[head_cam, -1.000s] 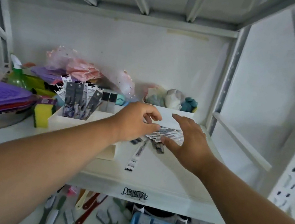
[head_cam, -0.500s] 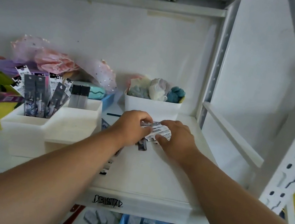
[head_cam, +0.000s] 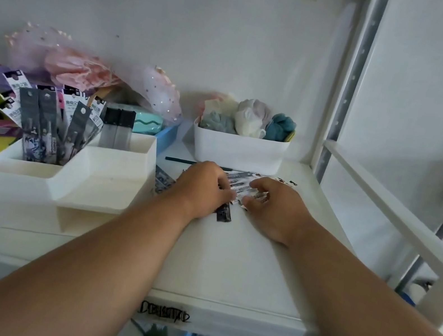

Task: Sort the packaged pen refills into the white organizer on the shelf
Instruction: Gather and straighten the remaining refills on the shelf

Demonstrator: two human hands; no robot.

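Observation:
A fanned bunch of packaged pen refills (head_cam: 236, 184) lies on the white shelf (head_cam: 228, 258) in front of me. My left hand (head_cam: 205, 187) and my right hand (head_cam: 275, 207) both have curled fingers gripping the bunch from either side. One dark pack (head_cam: 223, 215) pokes out under my left hand, and more packs (head_cam: 163, 182) lie by the organizer's right wall. The white organizer (head_cam: 70, 179) stands to the left, with several refill packs (head_cam: 44, 124) upright in its back-left compartment and two dark packs (head_cam: 117, 128) in the back-right one.
A white bin (head_cam: 238, 150) with coloured cloths stands just behind my hands, with a dark pen (head_cam: 180, 160) lying before it. Pink tulle (head_cam: 89, 70) and a blue box (head_cam: 166, 136) sit behind the organizer. The shelf's upright post (head_cam: 350, 87) rises at the right.
Both hands have closed in on the refill bunch and drawn it together on the shelf; the view has shifted nearer and to the right.

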